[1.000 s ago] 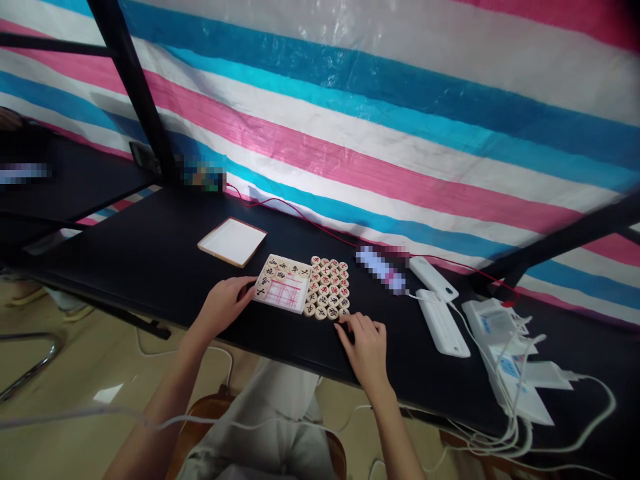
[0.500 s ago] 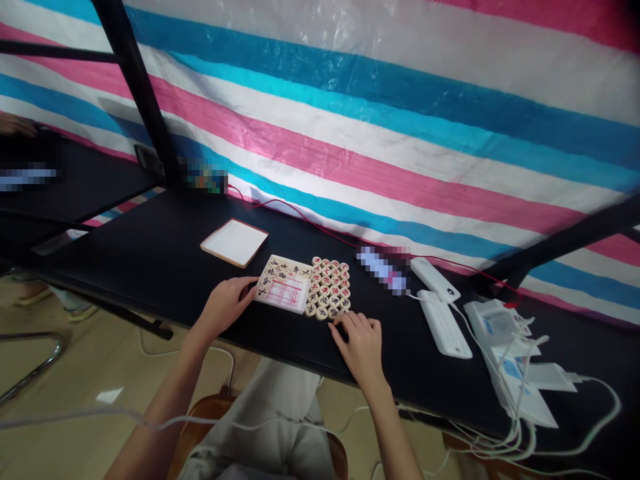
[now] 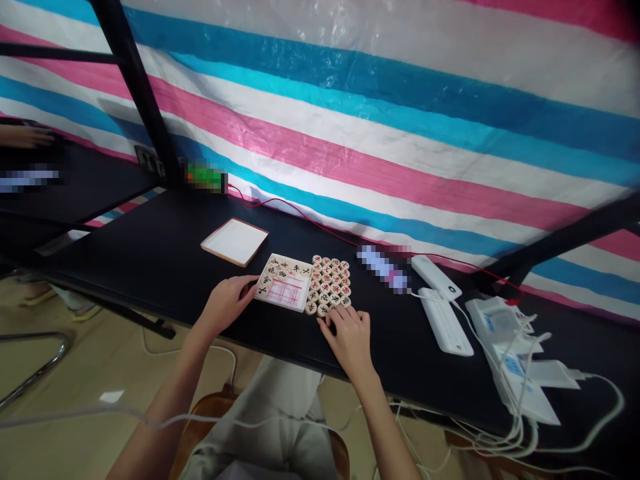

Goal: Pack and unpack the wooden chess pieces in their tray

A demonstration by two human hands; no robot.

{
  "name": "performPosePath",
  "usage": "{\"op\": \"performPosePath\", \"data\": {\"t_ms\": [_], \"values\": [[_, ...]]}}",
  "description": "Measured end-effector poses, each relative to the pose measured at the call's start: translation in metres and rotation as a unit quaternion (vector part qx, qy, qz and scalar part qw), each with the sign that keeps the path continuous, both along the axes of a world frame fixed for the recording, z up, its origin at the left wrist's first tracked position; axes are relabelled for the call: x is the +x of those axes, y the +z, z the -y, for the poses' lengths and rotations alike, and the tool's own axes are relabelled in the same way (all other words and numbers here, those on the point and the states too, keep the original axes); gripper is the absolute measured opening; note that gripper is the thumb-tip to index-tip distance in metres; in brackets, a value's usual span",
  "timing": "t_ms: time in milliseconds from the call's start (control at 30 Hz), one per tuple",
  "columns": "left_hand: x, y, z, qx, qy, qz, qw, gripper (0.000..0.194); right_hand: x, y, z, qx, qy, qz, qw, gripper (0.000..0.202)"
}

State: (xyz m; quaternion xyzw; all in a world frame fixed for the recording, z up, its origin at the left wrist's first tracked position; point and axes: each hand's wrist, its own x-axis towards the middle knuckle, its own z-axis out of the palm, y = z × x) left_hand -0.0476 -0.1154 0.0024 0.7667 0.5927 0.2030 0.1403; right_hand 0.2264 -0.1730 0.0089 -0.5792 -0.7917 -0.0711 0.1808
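Observation:
A shallow white box [image 3: 303, 303] holds several round Chinese chess pieces [image 3: 296, 269] along its far and left sides, on a sheet printed with red lines. My left hand [image 3: 225, 303] is at the box's left wall, its thumb and fingers closed on that edge. Against the box's right side, more Chinese chess pieces [image 3: 327, 279] lie in tight rows, red-marked at the back and black-marked at the front. My right hand [image 3: 349, 337] lies at the near right corner of these rows, fingers bent and a little apart, fingertips over the front pieces, partly hiding them.
A white lid-like tray [image 3: 237, 241] lies behind the box. To the right are a blurred phone [image 3: 383, 269], white power banks [image 3: 444, 323] and a power strip [image 3: 493, 353] with tangled cables. A red cord [image 3: 305, 217] runs along the back. Another person's hand [image 3: 25, 137] shows far left.
My right hand has slid left along the front row of pieces, its fingertips now further over them. My left hand stays at the box. The other person's hand at far left has shifted.

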Motion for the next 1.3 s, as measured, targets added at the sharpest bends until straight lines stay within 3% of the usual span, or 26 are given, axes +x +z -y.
{"op": "performPosePath", "data": {"t_ms": [367,567,700,833,933,1033,1167,1300], "values": [[0.000,0.001,0.001,0.003,-0.003,0.013,1.000,0.042,-0.015,0.000,-0.006,-0.005,0.007,0.004,1.000,0.023],[0.000,-0.004,0.000,0.011,-0.008,0.025,1.000,0.041,-0.023,0.007,-0.004,0.016,0.037,-0.063,0.997,0.022],[-0.001,-0.007,-0.001,0.020,-0.008,0.031,0.999,0.041,-0.044,0.027,-0.035,0.033,0.051,-0.039,0.997,0.007],[-0.002,-0.008,-0.001,0.029,-0.008,0.035,0.999,0.038,-0.069,0.040,-0.077,0.014,0.106,0.064,0.992,0.021],[-0.003,-0.009,0.000,0.041,-0.005,0.034,0.999,0.036,-0.082,0.036,-0.090,-0.001,0.124,0.103,0.987,0.021],[-0.002,-0.010,0.001,0.049,0.001,0.014,0.999,0.037,-0.087,0.027,-0.087,-0.001,0.105,0.105,0.989,0.019],[0.002,-0.013,0.008,0.075,0.031,-0.031,0.996,0.037,-0.088,0.019,-0.080,-0.003,0.109,0.069,0.992,0.026],[0.001,-0.016,0.016,0.090,0.045,-0.042,0.994,0.035,-0.084,0.022,-0.077,-0.021,0.121,0.006,0.992,0.025]]}}
